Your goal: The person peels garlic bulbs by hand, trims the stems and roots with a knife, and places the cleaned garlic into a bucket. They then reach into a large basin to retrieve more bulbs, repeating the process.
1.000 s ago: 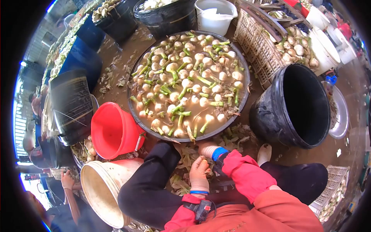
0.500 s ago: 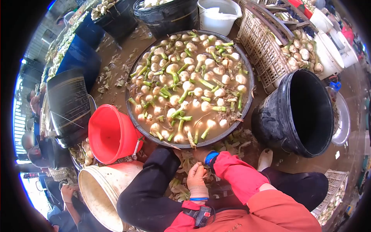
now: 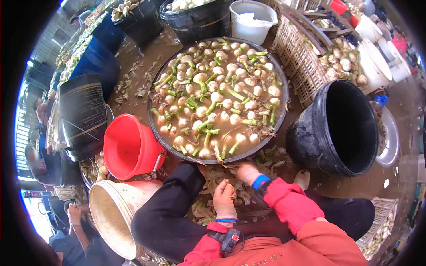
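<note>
In front of me stands a wide black basin (image 3: 153, 128) of muddy water, crowded with pale garlic bulbs (image 3: 200, 79) on cut green stems. My left hand (image 3: 225, 195), in a light cuffed glove, is closed over my lap, its fingers curled; what they hold, if anything, cannot be made out. My right hand (image 3: 246, 173) is just below the basin's near rim, blue band at its wrist. Its fingers are partly hidden and blurred, close to dry husk at the rim. Loose peelings (image 3: 208, 184) lie beneath both hands.
On the left are a red bucket (image 3: 128, 146) and a tipped cream bucket (image 3: 100, 217). A large black bucket (image 3: 306, 133) leans at the right. Behind it, a plastic crate (image 3: 295, 57) stands near piled bulbs (image 3: 341, 62). Another person's hand (image 3: 74, 213) shows at lower left.
My right hand has moved right and slightly up, away from my left hand. The left hand stays nearly in place, still closed. The view has shifted slightly.
</note>
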Tool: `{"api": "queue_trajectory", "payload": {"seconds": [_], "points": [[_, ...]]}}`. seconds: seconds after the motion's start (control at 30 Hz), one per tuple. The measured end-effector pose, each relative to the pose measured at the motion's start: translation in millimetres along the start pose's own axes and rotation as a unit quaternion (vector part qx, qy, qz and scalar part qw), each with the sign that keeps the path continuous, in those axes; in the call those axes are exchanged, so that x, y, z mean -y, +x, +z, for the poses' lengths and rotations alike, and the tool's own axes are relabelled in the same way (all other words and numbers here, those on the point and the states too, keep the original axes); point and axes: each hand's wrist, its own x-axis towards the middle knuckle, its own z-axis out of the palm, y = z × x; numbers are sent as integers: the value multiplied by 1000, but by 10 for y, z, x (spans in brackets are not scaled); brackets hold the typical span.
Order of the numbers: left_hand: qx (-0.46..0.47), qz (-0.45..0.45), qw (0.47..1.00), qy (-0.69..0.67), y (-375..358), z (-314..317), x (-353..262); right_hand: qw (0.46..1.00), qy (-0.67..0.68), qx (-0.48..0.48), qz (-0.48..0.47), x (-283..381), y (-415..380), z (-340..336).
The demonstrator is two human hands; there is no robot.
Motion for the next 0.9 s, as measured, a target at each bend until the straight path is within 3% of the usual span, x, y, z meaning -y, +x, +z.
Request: {"api": "queue_trajectory", "payload": {"seconds": [0.03,0.07,0.1,0.13,0.17,0.23,0.3,0.37,0.4,0.5,0.57,0.63,0.77,0.8,0.83,0.9], "points": [[7,1,1000,-5,-14,11,15,1000,-8,-4,1,68,-110,-253],[-2,46,998,48,-27,25,34,946,282,41,158,155,-284,-512],[-11,92,991,100,-54,57,27,784,541,77,295,331,-454,-842],[17,93,986,138,-179,136,-105,685,666,-1,296,491,-605,-1073],[27,97,986,133,-209,128,-104,690,662,-9,293,567,-721,-1186],[195,115,964,137,-242,128,-107,620,740,-44,258,659,-923,-1321],[246,93,962,77,-331,164,-178,646,727,-56,228,711,-1072,-1425],[313,-5,950,-22,-497,183,-337,561,807,-46,178,778,-1252,-1586],[369,-15,929,-23,-505,157,-359,544,816,-45,189,811,-1325,-1654],[421,-29,907,-15,-654,128,-418,564,800,-67,192,726,-1440,-1640],[442,-32,896,-7,-790,191,-514,535,817,-64,204,742,-1492,-1680],[458,-37,888,0,-805,186,-520,645,745,-102,137,832,-1514,-1700],[458,-144,877,-24,-773,64,-427,657,714,-217,102,951,-1463,-1650],[434,-190,879,-56,-809,42,-414,635,720,-244,139,984,-1448,-1653],[433,-190,880,-54,-799,1,-366,625,699,-329,112,972,-1361,-1604],[415,-240,868,-131,-726,-91,-251,529,738,-401,125,782,-1339,-1782]]}}
